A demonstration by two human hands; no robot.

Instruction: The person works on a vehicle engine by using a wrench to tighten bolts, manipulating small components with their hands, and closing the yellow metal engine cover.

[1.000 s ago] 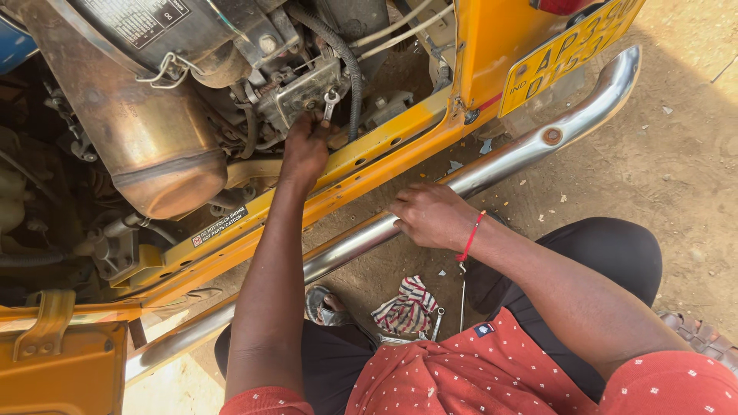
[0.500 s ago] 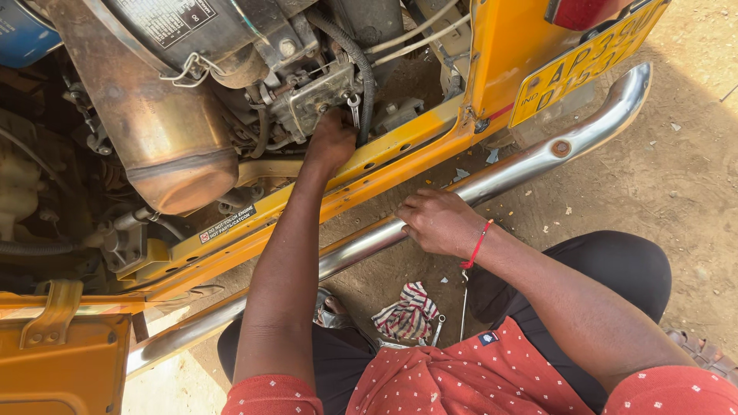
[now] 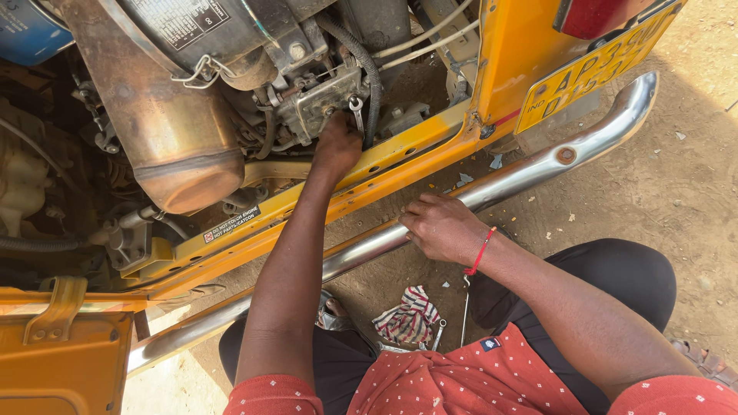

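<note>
Your left hand [image 3: 337, 146] reaches up into the engine bay, closed around a spanner [image 3: 357, 110] whose ring end shows just above your knuckles, beside a black hose [image 3: 371, 73] and a grey metal block [image 3: 327, 100]. Your right hand [image 3: 442, 227] rests palm down on the chrome bumper bar [image 3: 553, 161], fingers curled over it — a red band [image 3: 479, 252] circles that wrist. To the left of the spanner hangs a rusty brown silencer [image 3: 173, 146]. A yellow frame rail [image 3: 384, 165] runs between your two hands. On the dirt below, between your knees, lie a striped rag [image 3: 407, 319] and a second spanner [image 3: 438, 336] — just beside each other.
</note>
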